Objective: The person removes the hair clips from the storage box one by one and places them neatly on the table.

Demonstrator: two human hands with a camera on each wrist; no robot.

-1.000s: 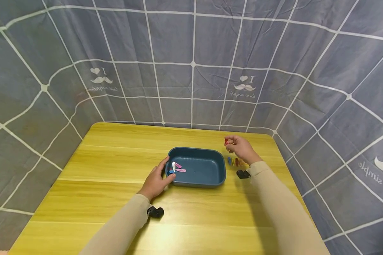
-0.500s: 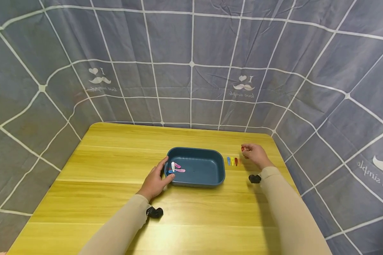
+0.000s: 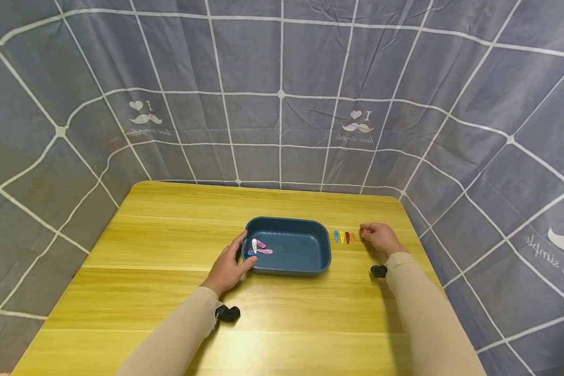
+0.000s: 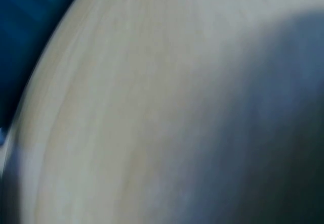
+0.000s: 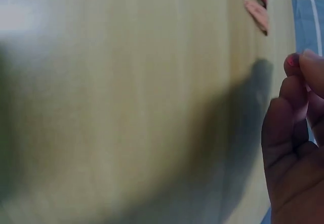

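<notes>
A: Red hair clip (image 3: pixel 362 230), tiny in the head view, sits pinched at the fingertips of the right hand (image 3: pixel 378 238), low over the yellow wooden surface (image 3: pixel 169 250) near its right edge.

B: Which way does it point?

A: Hard to call. Only a small red end shows between the fingers (image 5: pixel 286 102) in the right wrist view, so I cannot tell how its long axis runs.

B: What lies next to it?

A: A row of clips (image 3: pixel 344 237) on the surface, just left of that hand: blue, yellow, red, then an orange one nearest the fingers. Each lies with its long axis running away from the person, side by side and parallel. The row sits between the hand and the tray.

B: And the tray?

A: A dark blue rectangular tray (image 3: pixel 305 261) in the middle of the surface, long side across the view. Inside, at its left end, lie a white clip (image 3: pixel 255 244), a pink clip (image 3: pixel 261 244) and another pink one over a blue one (image 3: pixel 261 252), crossing at different angles.

B: The left hand?

A: The left hand (image 3: pixel 227 266) rests against the tray's left end, thumb curled over the rim and fingers on the outer wall, gripping it. The left wrist view is only a blur of wood and blue.

B: Anything behind?

A: A grey cloth backdrop (image 3: pixel 282 94) with white grid lines hangs round the far and side edges.
</notes>
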